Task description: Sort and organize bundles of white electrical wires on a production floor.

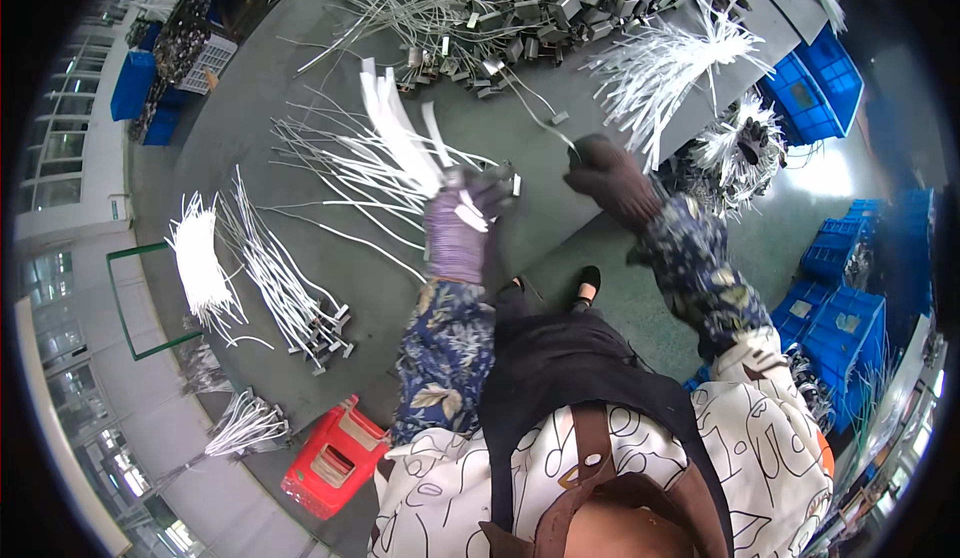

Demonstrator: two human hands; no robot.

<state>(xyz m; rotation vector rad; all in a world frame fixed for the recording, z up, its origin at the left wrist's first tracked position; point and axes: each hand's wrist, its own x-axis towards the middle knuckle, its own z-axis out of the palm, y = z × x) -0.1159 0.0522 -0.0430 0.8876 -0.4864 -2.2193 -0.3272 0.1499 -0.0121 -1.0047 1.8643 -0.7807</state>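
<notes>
My left hand (458, 220), in a purple glove, is closed around a bundle of white flat strips (398, 128) that fan up and away from it, along with a small metal clip (514, 184). My right hand (607, 176), in a dark brown glove, pinches a thin white wire (540, 110) that runs up to the heap of metal clips and wires (520, 8) at the far side of the grey table (240, 128). Loose white wires (330, 173) lie spread on the table just left of my left hand.
Bundles of white strips with metal ends (285, 288) lie at the left of the table, another white bunch (670, 68) at its right edge. A red stool (330, 458) stands below left. Blue crates (815, 83) line the right side, and more (835, 323) lower down.
</notes>
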